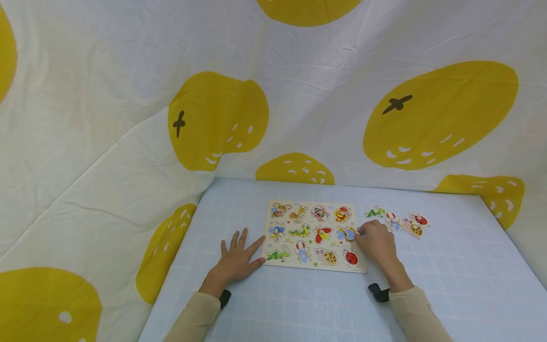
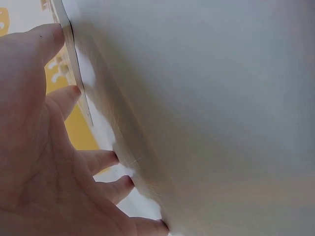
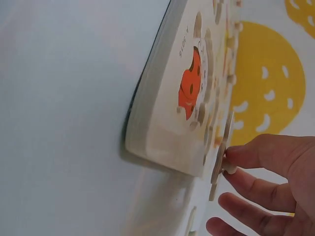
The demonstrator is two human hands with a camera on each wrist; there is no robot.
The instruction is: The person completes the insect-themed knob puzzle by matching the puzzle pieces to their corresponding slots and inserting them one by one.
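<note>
A wooden peg puzzle board (image 1: 290,267) printed with colourful insects lies flat on the table. Fingers spread, my left hand (image 1: 234,261) rests on the table with thumb and index fingertip against the board's left edge; the left wrist view shows those fingers (image 2: 64,101) touching that edge. Over the board's right edge, my right hand (image 1: 378,242) pinches a blue-winged dragonfly puzzle piece (image 1: 347,233). In the right wrist view, thumb and index finger hold the tilted piece (image 3: 215,184) by its small knob. I cannot tell whether it touches the board.
Right of the board lie several loose pieces: a green grasshopper (image 1: 374,212), a stag beetle (image 1: 393,222), a snail (image 1: 413,228) and a ladybug (image 1: 420,219), the last two touching or overlapping. A pale checked cloth (image 1: 299,308) covers the table. Behind hangs a white curtain (image 1: 307,109) with yellow fruit.
</note>
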